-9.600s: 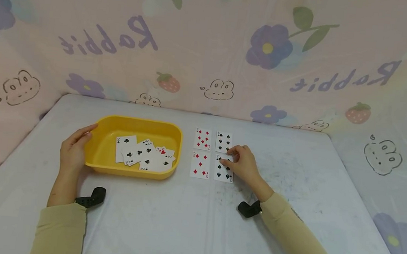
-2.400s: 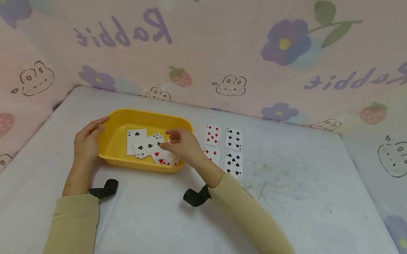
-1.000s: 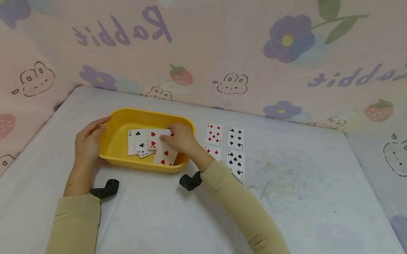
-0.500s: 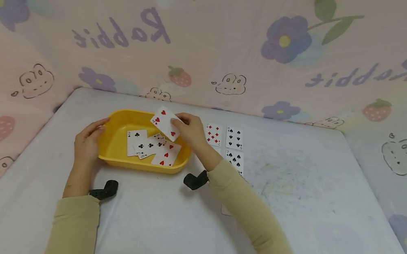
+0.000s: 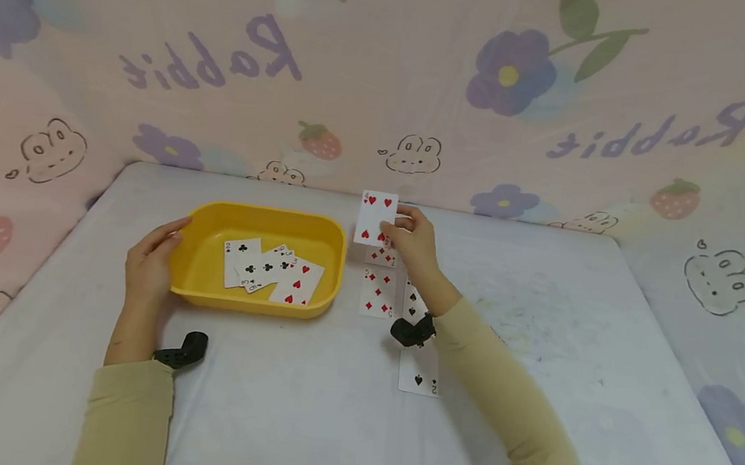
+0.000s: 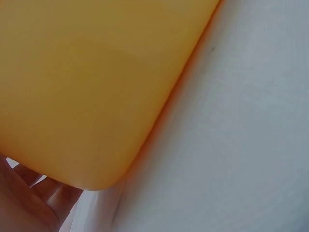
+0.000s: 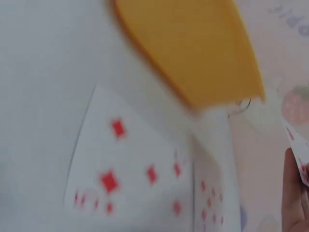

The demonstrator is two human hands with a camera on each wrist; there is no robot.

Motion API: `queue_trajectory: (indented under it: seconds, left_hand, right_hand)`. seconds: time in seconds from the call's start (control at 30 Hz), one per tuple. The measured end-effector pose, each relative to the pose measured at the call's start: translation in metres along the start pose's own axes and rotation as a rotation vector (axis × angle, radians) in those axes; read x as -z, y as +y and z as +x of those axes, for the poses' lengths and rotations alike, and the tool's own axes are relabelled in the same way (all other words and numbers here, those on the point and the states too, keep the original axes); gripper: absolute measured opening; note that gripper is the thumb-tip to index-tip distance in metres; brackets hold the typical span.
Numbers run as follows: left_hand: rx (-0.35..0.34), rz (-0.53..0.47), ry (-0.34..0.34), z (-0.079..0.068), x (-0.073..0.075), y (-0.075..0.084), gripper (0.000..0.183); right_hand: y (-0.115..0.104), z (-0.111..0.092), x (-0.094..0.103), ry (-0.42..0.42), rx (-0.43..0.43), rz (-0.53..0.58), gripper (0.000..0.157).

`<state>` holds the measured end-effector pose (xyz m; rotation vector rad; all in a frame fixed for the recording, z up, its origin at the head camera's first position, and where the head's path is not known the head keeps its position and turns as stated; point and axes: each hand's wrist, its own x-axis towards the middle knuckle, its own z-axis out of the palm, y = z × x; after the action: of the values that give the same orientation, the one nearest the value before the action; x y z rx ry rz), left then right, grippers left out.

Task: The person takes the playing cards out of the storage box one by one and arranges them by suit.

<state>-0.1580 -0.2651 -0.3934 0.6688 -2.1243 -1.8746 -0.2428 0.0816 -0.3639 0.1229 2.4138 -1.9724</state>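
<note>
My right hand (image 5: 418,248) pinches a four of hearts playing card (image 5: 376,218) by its right edge, face toward me and raised over the seven of diamonds (image 5: 380,256). That lower card is partly covered by it. Just in front lies the five of diamonds (image 5: 377,293), large in the right wrist view. My left hand (image 5: 150,267) rests with extended fingers against the left end of a yellow tray (image 5: 237,304). Inside the tray, overlapping face up, are a two of clubs (image 5: 231,271), a three of hearts (image 5: 296,291) and other cards.
Nearest me on the white table (image 5: 275,403) lies a two of spades (image 5: 419,378). A spade card (image 5: 412,310) behind it is largely hidden by my right wrist and its black camera (image 5: 413,331). A printed curtain (image 5: 361,74) stands behind the table.
My right hand has lifted the four of hearts out of the tray and carried it right, over the diamond cards. The two of spades, earlier in the tray, now lies on the table.
</note>
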Motion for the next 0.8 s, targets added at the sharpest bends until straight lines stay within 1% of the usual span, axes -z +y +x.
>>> queue_trajectory:
  seconds: [0.13, 0.37, 0.43, 0.5, 0.67, 0.8]
  left_hand:
    - [0.0, 0.009, -0.003, 0.0, 0.001, -0.001, 0.036]
    - [-0.027, 0.056, 0.012, 0.001, 0.0, -0.001, 0.037]
    - [-0.034, 0.066, 0.017, 0.002, 0.0, -0.001, 0.037]
    - [-0.039, 0.073, 0.021, 0.002, 0.0, -0.001, 0.037]
    - [-0.041, 0.079, 0.027, 0.002, 0.0, -0.001, 0.036]
    - [-0.039, 0.073, 0.024, 0.002, 0.0, -0.001, 0.037]
  right_hand:
    - [0.012, 0.005, 0.023, 0.058, -0.011, -0.007, 0.04]
    - [0.03, 0.005, 0.06, 0.097, -0.032, -0.104, 0.04]
    - [0.035, 0.004, 0.07, 0.107, -0.045, -0.106, 0.041]
    - [0.04, 0.003, 0.078, 0.113, -0.063, -0.11, 0.041]
    - [0.049, 0.0, 0.097, 0.126, -0.112, -0.17, 0.043]
    - [0.054, -0.001, 0.108, 0.152, -0.157, -0.204, 0.044]
